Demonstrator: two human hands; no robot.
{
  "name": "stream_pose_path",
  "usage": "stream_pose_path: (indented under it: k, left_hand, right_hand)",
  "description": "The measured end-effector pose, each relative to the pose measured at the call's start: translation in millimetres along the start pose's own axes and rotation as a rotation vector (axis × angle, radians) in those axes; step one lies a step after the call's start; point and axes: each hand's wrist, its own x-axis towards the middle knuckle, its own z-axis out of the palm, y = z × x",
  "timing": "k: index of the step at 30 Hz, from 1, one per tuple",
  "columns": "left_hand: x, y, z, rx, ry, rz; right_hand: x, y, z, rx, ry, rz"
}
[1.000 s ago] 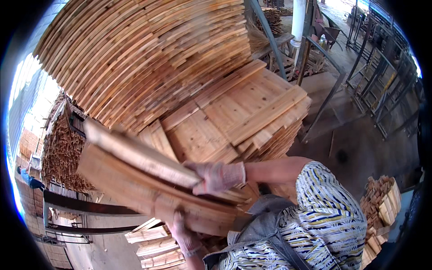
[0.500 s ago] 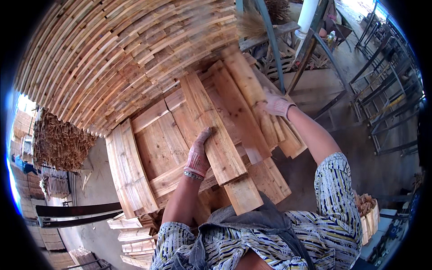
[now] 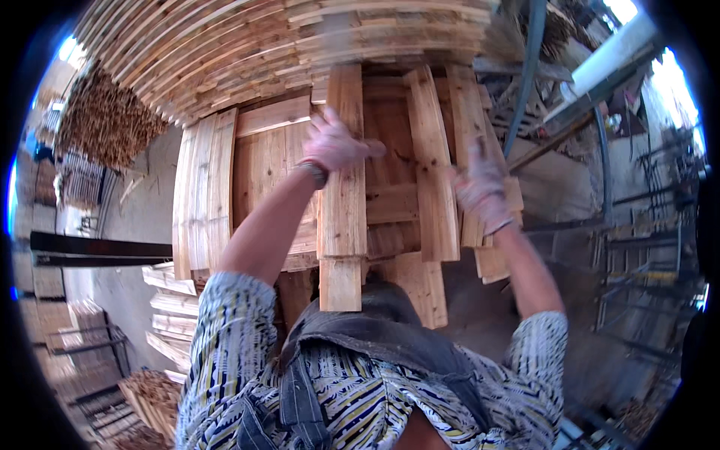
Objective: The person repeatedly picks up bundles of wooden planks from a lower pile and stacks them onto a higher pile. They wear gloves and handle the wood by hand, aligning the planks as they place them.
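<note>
My left hand (image 3: 336, 142), in a pale pinkish work glove, is open with fingers spread over a long plank (image 3: 343, 214) lying lengthwise toward me. Whether it touches the wood cannot be made out. My right hand (image 3: 481, 187), gloved too and smeared by motion, has its fingers stretched out beside the right-hand planks (image 3: 466, 105). Nothing shows in its grasp. Between my hands a knotty plank (image 3: 435, 165) lies slightly tilted. Beneath them is a pile of wide boards (image 3: 274, 176), and a shorter board (image 3: 340, 285) sticks out toward me under the long plank.
A tall stack of narrow slats (image 3: 240, 52) rises along the far side. Dark metal bars (image 3: 101, 250) jut in from the left. More cut boards (image 3: 171, 301) are piled lower left. Metal frames (image 3: 645, 247) and a white pipe (image 3: 611, 60) stand at right.
My left hand has let go of the long plank's left edge and moved farther up over it. My right hand has released its blurred plank, which now lies on the right. The view has turned.
</note>
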Motion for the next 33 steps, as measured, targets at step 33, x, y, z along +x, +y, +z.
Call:
stream_pose_path:
  k: [33]
  left_hand:
    - [27, -393, -26, 0.280, 0.187, 0.288]
  right_hand:
    - [24, -396, 168, 0.028, -0.058, -0.014]
